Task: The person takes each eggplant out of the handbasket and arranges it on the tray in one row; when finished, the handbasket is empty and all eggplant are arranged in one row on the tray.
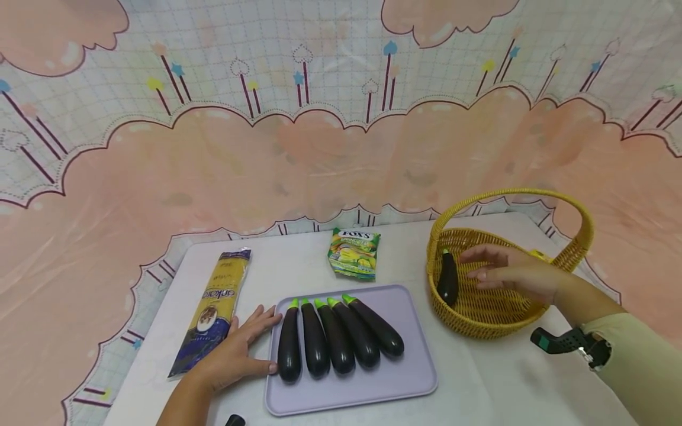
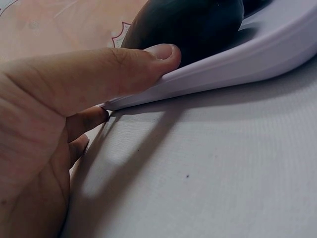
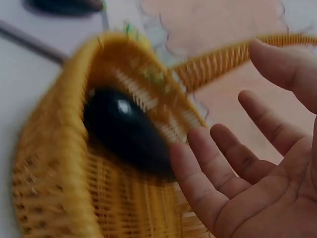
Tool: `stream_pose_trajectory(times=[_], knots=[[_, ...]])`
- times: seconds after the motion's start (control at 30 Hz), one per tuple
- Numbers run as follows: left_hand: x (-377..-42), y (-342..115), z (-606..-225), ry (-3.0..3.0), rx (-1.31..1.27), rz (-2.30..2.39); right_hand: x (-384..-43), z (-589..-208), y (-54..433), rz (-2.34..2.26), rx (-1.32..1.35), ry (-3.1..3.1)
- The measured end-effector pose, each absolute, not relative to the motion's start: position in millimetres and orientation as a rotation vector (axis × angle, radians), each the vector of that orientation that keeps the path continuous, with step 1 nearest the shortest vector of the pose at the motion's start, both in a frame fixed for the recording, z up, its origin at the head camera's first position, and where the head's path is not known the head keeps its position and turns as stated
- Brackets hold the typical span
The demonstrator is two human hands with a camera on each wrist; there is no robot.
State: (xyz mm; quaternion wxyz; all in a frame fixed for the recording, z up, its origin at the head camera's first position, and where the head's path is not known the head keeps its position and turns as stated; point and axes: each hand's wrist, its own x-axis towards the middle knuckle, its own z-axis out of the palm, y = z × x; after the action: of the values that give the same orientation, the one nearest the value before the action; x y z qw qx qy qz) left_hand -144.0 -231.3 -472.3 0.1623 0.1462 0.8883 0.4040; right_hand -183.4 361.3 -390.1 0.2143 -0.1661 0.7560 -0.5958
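Note:
My left hand (image 1: 240,349) rests at the left edge of a pale purple tray (image 1: 373,390), fingers spread and thumb touching the rim beside the nearest eggplant (image 1: 289,349). Several dark eggplants with bright green tops lie in a row on this tray. In the left wrist view the thumb (image 2: 148,62) lies along the tray's rim, close to an eggplant (image 2: 193,25). Over the yellow wicker basket (image 1: 479,322) is my right hand (image 1: 511,275), its fingers loosely extended and holding nothing. Another eggplant (image 1: 448,278) leans inside the basket's left wall, just left of those fingers.
A blue and yellow pasta packet (image 1: 213,310) lies left of the tray, near the left hand. Behind the tray lies a green candy bag (image 1: 354,254). The basket's tall handle (image 1: 511,192) arches over its opening. A patterned cloth (image 1: 319,165) hangs behind the white table.

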Motion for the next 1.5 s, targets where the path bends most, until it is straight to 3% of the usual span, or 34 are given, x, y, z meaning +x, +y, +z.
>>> stream_pose_trajectory(times=[0.3, 1.5], knots=[[-142.5, -232.0, -474.0, 2.543, 0.443, 1.153, -206.9, -403.1, 372.8, -1.544, -0.288, 2.179], [-144.1, -231.8, -472.6, 2.541, 0.418, 1.141, -241.7, -434.3, 354.5, -1.529, -0.279, 1.998]])
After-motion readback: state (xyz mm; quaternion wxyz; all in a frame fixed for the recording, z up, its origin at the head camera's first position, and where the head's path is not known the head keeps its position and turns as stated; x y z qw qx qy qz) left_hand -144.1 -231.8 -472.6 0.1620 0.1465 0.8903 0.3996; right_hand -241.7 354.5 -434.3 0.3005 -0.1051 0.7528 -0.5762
